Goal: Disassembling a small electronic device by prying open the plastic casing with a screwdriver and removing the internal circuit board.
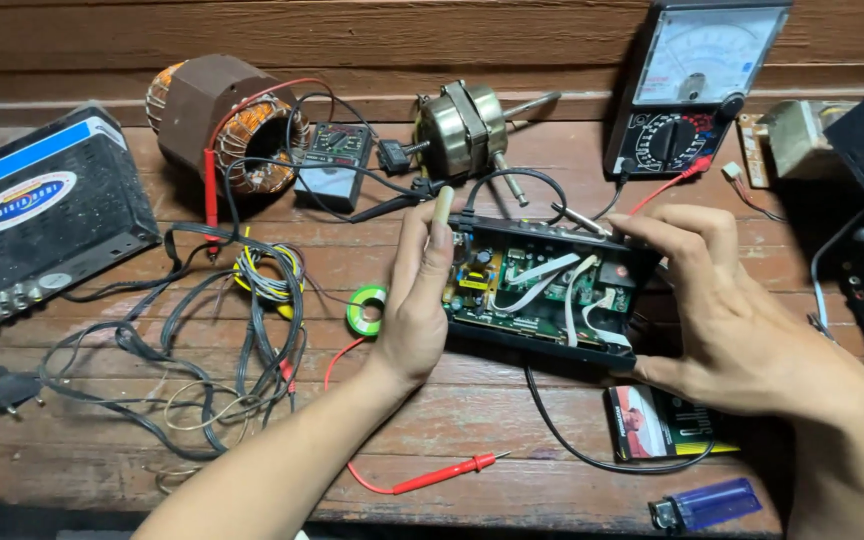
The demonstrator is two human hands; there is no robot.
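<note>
Right now both hands clamp an opened black electronics box point(542, 290), tilted up off the wooden table point(512, 420): the left hand point(417, 300) has its fingers pressed flat together along the box's left end, the right hand point(727, 320) pinches the right end, thumb beneath, fingers curled over the rim. The circuit board point(512, 285) and white ribbon cables point(562, 285) lie exposed. A slipping fingertip could land on the board or snag a cable, and the trailing black cord point(562, 440) could tug the box askew.
</note>
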